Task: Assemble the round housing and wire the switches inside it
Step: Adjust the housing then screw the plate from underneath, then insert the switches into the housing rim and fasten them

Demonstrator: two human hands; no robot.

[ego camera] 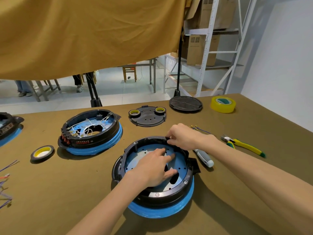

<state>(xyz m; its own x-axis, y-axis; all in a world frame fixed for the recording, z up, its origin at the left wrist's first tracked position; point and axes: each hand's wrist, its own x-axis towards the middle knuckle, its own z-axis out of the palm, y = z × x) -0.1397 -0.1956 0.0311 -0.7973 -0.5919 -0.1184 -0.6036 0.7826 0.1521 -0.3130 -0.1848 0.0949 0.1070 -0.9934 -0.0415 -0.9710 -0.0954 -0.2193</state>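
The round housing sits near the front edge of the desk, about midway along it, and it is the biggest thing I have to manage, so I steady it first. My left hand lies inside it with straight, spread fingers pressing flat on the blue plate; I judge that pressing there, not on the wall, should stop the whole thing sliding. My right hand is at the far rim, its fingers curled and pinching a small black part at the ring's edge. I cannot tell whether that part is a clip or a tab of the ring itself. I should seat it square, with even pressure, and not force it, since thin plastic could snap.

The housing looks like a black plastic ring on a blue base, with a perforated blue plate inside, a dark oval opening and a screw head at the near right. No wires or switches show in it yet.

The wired housing, toward the far left of the desk, is my reference. The loose wires lie just behind my right wrist.
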